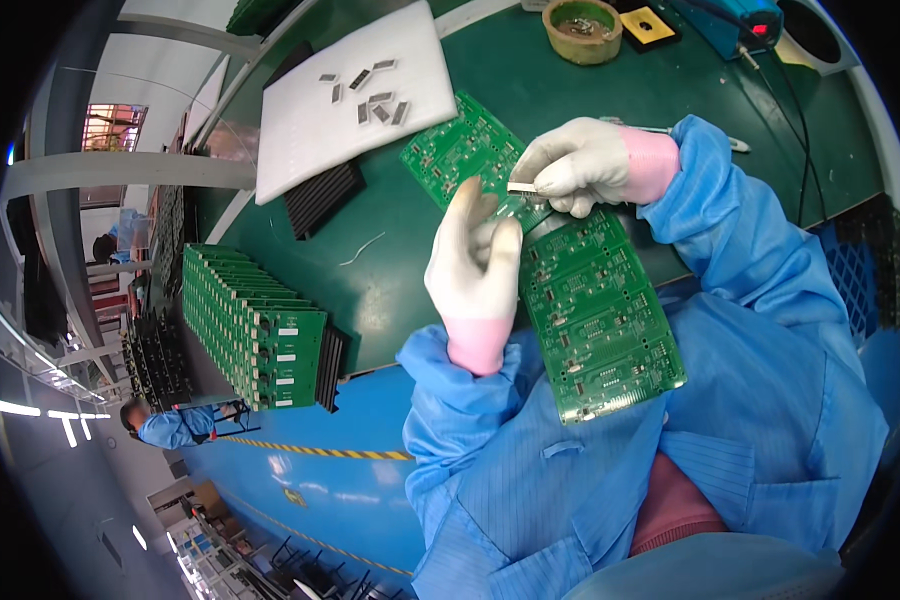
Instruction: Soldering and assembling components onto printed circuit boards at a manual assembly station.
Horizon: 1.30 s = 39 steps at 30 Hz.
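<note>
Both my hands wear white gloves with pink cuffs. My left hand [475, 262] is closed on the upper end of a green circuit board panel [605, 325], which slants down toward my chest past the table edge. Between the thumb and fingers of my right hand [575, 168] is a small white rectangular component [522, 188], held just above that end of the panel. The component's pins are too small to make out clearly. Beyond my hands, a second green circuit board [460, 150] lies on the table, partly hidden by the foam sheet and my gloves.
A white foam sheet [320, 135] bears several small grey components [380, 110]. Upright circuit boards [295, 350] stand in a black rack at left. Farther back are a round pot [582, 38], a yellow sponge [647, 28] and a blue soldering station [735, 25] with a dark cable.
</note>
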### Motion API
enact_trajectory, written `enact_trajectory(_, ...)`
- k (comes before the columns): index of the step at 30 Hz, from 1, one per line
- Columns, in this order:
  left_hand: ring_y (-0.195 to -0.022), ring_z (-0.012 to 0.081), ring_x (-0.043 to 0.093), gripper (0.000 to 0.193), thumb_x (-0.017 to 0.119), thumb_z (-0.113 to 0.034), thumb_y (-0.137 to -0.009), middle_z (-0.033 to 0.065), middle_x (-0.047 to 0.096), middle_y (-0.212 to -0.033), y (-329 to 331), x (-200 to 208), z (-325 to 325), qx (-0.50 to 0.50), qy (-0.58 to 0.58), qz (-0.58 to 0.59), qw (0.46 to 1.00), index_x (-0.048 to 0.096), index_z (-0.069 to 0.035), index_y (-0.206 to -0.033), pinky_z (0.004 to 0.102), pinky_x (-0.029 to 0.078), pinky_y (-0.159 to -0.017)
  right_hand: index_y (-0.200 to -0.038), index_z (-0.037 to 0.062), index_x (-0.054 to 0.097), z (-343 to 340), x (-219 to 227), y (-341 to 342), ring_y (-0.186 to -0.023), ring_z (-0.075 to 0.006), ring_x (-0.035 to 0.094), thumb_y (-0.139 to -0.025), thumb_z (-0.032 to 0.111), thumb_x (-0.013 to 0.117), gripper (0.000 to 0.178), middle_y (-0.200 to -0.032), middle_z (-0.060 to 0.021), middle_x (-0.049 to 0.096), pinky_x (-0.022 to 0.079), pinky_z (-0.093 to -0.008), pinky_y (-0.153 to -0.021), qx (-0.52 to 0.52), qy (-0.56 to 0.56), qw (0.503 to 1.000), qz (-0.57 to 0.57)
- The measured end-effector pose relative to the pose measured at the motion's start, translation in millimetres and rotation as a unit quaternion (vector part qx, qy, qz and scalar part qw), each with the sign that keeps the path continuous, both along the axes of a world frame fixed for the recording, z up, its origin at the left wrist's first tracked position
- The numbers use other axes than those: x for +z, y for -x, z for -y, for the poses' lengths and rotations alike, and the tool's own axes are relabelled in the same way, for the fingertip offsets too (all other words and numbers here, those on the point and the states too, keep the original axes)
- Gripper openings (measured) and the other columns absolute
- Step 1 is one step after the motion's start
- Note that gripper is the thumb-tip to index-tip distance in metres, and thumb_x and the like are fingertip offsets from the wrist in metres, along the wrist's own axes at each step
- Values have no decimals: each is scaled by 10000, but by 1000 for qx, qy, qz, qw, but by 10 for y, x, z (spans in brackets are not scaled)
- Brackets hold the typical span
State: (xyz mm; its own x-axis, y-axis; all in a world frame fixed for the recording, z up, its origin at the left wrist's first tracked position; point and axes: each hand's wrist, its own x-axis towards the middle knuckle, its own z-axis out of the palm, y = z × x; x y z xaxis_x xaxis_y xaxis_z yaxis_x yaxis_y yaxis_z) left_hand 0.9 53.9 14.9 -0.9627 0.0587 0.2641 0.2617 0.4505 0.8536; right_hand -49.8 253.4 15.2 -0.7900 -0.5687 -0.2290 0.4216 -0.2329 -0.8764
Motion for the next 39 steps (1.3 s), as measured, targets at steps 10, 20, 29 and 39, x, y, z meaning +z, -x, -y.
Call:
enact_trajectory(10, -752, 136, 612, 316, 654, 14, -826, 141, 652, -1007, 27, -45, 6, -38, -245, 172, 953, 604, 63, -1134, 224, 514, -669, -1007, -65, 627, 44, -23, -50, -544, -119, 521, -813, 121, 610, 270, -720, -85, 581, 424, -186, -481, 8, -39, 999, -11)
enact_trajectory(20, -746, 133, 615, 336, 666, 19, -818, 146, 664, -955, 2, -83, -1, -22, -281, 193, 940, 595, 59, -1143, 215, 515, -661, -1003, -60, 626, 50, -68, -38, -554, -115, 527, -811, 97, 611, 248, -731, -87, 594, 433, -190, -484, 7, -43, 999, -22)
enact_trajectory(29, -747, 150, 631, 410, 677, 19, -813, 168, 664, -953, 12, -204, 49, -64, -361, 222, 904, 551, 57, -1201, 218, 526, -654, -1009, -46, 627, 66, -81, -35, -552, -110, 525, -804, 94, 633, 248, -743, -96, 611, 440, -192, -489, -7, -90, 994, -67)
enact_trajectory(39, -767, 156, 648, 448, 702, 3, -807, 175, 668, -956, 5, -231, 46, -69, -378, 228, 895, 533, 54, -1218, 217, 535, -661, -1002, -44, 629, 63, -105, -38, -546, -117, 530, -806, 85, 641, 235, -719, -98, 612, 454, -208, -488, -12, -82, 992, -93)
